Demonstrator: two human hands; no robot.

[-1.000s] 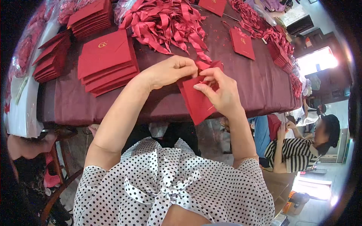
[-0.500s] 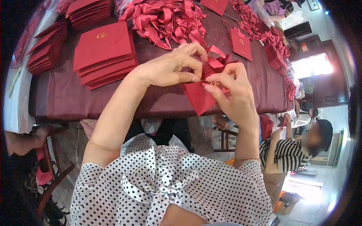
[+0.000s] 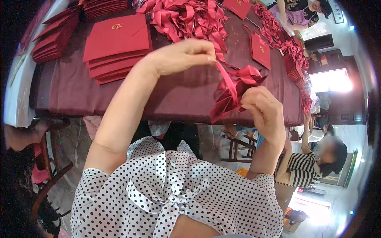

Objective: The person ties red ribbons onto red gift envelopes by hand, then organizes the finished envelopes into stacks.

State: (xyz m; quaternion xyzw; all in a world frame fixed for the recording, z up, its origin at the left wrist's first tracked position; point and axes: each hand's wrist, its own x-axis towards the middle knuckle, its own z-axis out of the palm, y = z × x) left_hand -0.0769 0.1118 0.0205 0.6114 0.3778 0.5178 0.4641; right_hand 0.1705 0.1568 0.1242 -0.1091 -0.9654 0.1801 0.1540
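My left hand [image 3: 186, 57], over the tablecloth, pinches the end of a red satin ribbon [image 3: 226, 78] between thumb and fingers. The ribbon runs down, stretched, to a small red paper bag [image 3: 224, 104]. Gripping this bag at its edge is my right hand [image 3: 265, 109], fingers curled closed. The bag is tilted near the table's front edge, its shape partly blurred. More looped ribbon [image 3: 250, 73] shows at its far side.
A stack of red bags with a gold logo [image 3: 117, 43] lies left, beside fanned bags [image 3: 55, 37]. Behind is a heap of red ribbons [image 3: 186, 18]. Another bag [image 3: 260, 51] lies right on the maroon tablecloth [image 3: 170, 93]. A person in a striped shirt [image 3: 303, 166] is at right.
My hands have moved apart from being close together at the bag. My left hand has drawn the ribbon up and left; the bag has turned and shifted right with my right hand.
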